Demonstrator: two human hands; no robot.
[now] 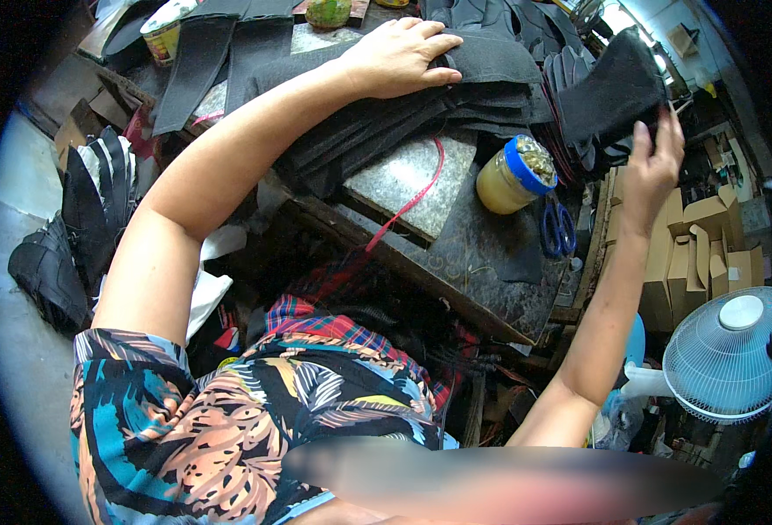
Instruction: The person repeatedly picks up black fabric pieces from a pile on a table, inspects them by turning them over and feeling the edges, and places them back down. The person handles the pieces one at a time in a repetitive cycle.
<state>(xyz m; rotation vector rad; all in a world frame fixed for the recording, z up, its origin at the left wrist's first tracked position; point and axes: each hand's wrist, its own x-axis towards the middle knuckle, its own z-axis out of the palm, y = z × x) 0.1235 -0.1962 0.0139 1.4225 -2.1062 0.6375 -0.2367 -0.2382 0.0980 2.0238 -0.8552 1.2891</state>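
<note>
- Here the table (464,262) is dark and worn, with a grey stone slab on it.
- The stack of black felt pieces (403,122) lies across the table's far part.
- The left hand (399,57) rests flat on the stack, fingers spread.
- The right hand (653,162) pinches one black felt piece (613,92), lifted beside the stack.
- A glue jar (513,175) stands near blue scissors (558,229).

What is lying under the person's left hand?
The left hand presses flat on a stack of dark fabric pieces, lying on a stone slab. The lower layers are mostly covered.
</note>
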